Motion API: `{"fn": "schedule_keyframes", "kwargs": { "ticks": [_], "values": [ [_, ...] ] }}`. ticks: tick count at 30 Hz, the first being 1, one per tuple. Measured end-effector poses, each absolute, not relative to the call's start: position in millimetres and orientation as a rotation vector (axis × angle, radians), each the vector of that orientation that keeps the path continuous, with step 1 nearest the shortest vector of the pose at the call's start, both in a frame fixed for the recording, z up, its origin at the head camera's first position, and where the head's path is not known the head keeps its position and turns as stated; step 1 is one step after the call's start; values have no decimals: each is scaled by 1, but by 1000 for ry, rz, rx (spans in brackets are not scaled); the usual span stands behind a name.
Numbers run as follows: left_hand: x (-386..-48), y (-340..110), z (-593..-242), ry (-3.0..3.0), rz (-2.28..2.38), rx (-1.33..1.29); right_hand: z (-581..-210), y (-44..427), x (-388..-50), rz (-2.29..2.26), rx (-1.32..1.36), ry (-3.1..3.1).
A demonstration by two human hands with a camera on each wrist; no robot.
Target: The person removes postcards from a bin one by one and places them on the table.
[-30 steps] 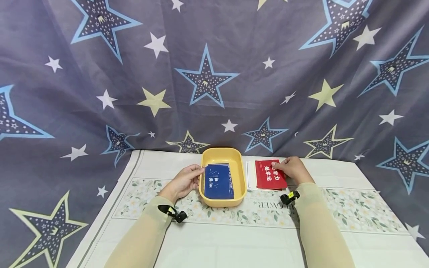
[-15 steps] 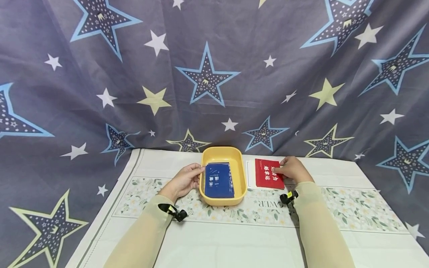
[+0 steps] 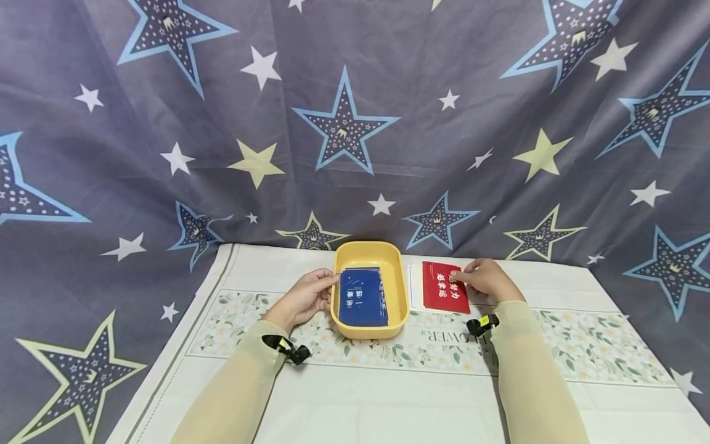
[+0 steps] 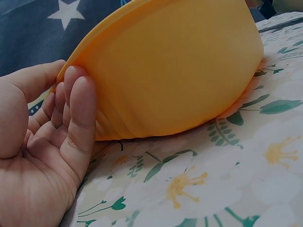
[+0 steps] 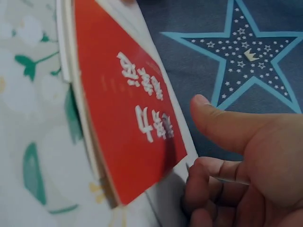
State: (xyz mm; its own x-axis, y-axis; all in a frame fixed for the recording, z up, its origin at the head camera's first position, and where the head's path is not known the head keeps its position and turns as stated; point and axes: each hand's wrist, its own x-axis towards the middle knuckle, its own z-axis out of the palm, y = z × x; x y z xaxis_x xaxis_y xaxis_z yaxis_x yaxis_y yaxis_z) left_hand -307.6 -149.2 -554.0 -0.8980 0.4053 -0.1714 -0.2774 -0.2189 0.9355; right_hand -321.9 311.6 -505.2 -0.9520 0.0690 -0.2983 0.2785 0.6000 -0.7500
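My left hand (image 3: pixel 305 298) pinches the left rim of a yellow plastic tray (image 3: pixel 397 290), its thumb at the rim and its fingers against the outer wall (image 4: pixel 175 71). Several dark blue cards (image 3: pixel 363 299) with white characters lie in the tray. Just right of it on the table is a stack of cards with a red card (image 3: pixel 444 288) on top, lettered in white. My right hand (image 3: pixel 488 279) is at the stack's right side. In the right wrist view its thumb (image 5: pixel 222 120) stands apart from the red card, and its loosely bent fingers are beside the edge.
White cards (image 3: pixel 416 290) show under the red one, toward the tray. A white tablecloth (image 3: pixel 388 401) with a floral band covers the table. Behind the table hangs a grey-blue curtain (image 3: pixel 310 55) with a star pattern.
The red card, tilted and askew under my right hand a second ago, now lies squarer on the stack. My left hand and the tray have stayed in place.
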Motion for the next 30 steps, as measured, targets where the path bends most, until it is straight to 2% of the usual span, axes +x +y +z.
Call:
{"fn": "schedule_keyframes", "kwargs": {
  "ticks": [7,22,30],
  "values": [
    [-306,-151,-550,1620,2161,143,-489,300,-322,-1162,163,2701],
    [-306,-151,-551,1621,2164,139,-436,248,-305,-1155,-193,2838],
    [-306,-149,-552,1621,2155,147,-420,212,-296,-1112,-299,2850]
  ]
}}
